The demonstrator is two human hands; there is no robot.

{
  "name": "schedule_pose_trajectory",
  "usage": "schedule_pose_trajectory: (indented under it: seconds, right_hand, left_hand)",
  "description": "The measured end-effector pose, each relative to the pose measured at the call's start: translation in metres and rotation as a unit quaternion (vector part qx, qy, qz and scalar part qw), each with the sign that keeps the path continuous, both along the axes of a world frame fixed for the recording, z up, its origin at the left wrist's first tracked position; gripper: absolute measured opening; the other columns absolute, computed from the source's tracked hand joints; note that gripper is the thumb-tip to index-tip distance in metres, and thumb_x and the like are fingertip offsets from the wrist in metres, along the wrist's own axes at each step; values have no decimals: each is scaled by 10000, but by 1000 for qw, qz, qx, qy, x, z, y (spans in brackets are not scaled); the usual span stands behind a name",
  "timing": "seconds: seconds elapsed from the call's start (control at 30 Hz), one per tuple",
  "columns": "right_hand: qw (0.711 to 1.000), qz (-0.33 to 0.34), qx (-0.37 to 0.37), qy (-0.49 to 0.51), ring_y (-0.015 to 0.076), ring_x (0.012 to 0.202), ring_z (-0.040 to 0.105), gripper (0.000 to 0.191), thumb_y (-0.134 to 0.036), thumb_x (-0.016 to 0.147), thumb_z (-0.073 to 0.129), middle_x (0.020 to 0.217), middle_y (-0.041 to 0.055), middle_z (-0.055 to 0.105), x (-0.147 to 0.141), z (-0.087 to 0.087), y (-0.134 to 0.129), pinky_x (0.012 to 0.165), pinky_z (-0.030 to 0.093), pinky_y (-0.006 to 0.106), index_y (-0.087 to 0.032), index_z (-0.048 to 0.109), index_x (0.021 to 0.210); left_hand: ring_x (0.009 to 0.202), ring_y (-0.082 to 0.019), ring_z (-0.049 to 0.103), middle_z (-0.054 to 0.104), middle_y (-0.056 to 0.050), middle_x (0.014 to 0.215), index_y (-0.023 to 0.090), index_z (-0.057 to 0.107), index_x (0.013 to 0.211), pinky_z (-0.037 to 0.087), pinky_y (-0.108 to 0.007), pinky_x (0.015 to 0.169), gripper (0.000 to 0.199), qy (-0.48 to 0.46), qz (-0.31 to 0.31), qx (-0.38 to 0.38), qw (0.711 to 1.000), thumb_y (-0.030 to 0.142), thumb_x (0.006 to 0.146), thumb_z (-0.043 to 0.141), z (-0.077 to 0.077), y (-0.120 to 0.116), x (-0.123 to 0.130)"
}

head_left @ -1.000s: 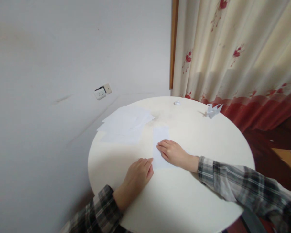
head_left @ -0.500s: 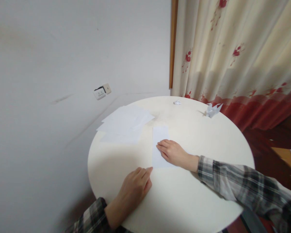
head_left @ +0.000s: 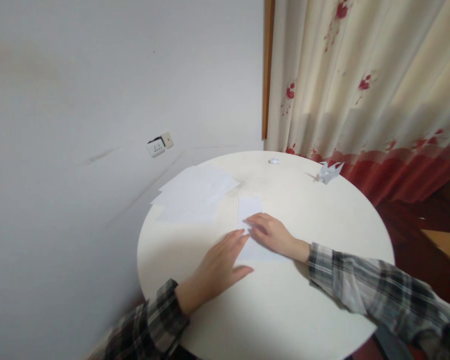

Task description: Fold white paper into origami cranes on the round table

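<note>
White paper, folded sheet (head_left: 255,251), lies flat on the table, right under the fingers of both hands; its far end pokes out past the fingertips, near edge shows below them. Right hand (head_left: 273,236): palm down on the sheet, fingers together and slightly bent, a gap between them and the thumb, nothing gripped. Left hand (head_left: 218,265): fingers stretched forward, tips at the sheet's left side, just beside the right thumb; thumb spread away toward the near edge, nothing pinched. Whether the left fingertips press or hover, cannot tell. Round white table (head_left: 281,310) under everything, bare near the left thumb. Loose paper pile (head_left: 195,192) ahead and left of the left fingers, apart from the sheet. Small folded paper (head_left: 274,160) well beyond the right fingertips, near the far rim. Paper bird (head_left: 329,173) upright, farther right of those fingers. Plaid sleeves (head_left: 360,277) on both arms. Flowered curtain (head_left: 333,80) far beyond the fingers, to the right.
</note>
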State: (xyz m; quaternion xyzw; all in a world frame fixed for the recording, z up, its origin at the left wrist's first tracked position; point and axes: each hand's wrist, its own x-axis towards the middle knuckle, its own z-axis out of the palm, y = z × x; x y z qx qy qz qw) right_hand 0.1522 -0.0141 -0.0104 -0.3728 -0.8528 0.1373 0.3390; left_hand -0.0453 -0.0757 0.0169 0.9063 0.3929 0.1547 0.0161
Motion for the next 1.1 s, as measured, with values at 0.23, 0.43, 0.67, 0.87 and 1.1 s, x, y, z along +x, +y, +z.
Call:
schedule_pose_trajectory:
  seconds: [0.23,0.43,0.67,0.87,1.1]
  right_hand:
    - [968,-124,-94,198,177,801,611,241,-283,826,463,909,65,673,38,-11,23,713,479,305,-172,633,956]
    - [990,-66,-81,93,156,728,609,252,-284,851,433,842,49,673,53,-13,6,663,487,284,-179,633,963]
    - [990,75,67,-95,194,1084,532,315,-175,845,431,1123,89,618,47,-11,-10,925,448,369,-185,576,1124]
    - [986,64,92,-120,195,843,603,273,-199,865,423,881,91,671,36,-1,-27,745,500,354,-175,594,1077]
    - [965,-174,-80,181,230,991,556,323,-378,798,537,1103,86,586,43,-7,-4,859,454,421,-227,549,1083]
  left_hand:
    - [1260,-292,358,431,-167,1333,121,475,1233,323,-411,1029,602,54,-2,-67,996,486,764,574,-19,30,14]
    - [1167,-255,483,574,-99,1204,165,613,1071,380,-388,993,328,-28,-24,-67,997,370,833,521,-29,40,3]
    - [807,-205,634,680,-64,883,177,634,894,472,-295,752,208,-217,119,-18,969,244,831,447,-27,51,-7]
    - [560,-131,456,461,25,603,187,482,709,366,-232,544,187,-436,259,-32,861,272,846,386,-15,82,-12]
    - [584,-110,428,444,32,659,184,461,740,360,-210,547,163,-639,237,-142,718,304,844,421,-24,98,4]
